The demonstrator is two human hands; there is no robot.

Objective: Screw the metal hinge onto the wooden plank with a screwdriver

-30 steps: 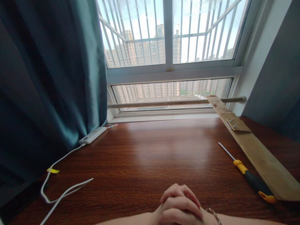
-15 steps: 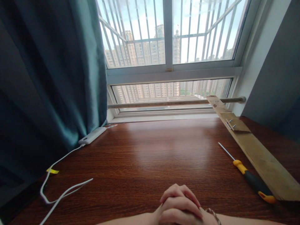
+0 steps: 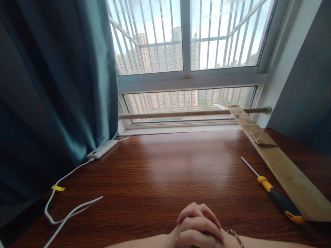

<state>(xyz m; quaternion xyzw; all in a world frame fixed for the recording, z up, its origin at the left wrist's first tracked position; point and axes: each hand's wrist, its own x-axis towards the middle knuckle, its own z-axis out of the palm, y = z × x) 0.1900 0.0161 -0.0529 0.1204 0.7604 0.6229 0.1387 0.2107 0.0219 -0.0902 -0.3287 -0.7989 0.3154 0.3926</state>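
Both hands rest clasped together at the near edge of the table [image 3: 160,165], at about 6 o'clock in the view. The left hand [image 3: 196,225] lies on top, its fingers folded over the right hand [image 3: 207,239], which is mostly hidden beneath; a bracelet shows at the right wrist. Neither hand holds any object: each is closed only on the other.

The nearest tool is the screwdriver [image 3: 275,193], lying flat on the table at about 2 o'clock from the hands and apart from them. Its long axis runs from 11 o'clock to 5 o'clock, with the thin metal shaft pointing away toward the window and the yellow-and-black handle nearer the person. The right hand is on the nearer side.

Just beside the screwdriver, on its right, a plank [image 3: 284,172] lies along nearly the same line, its far end propped on a rod [image 3: 181,113] at the window sill.
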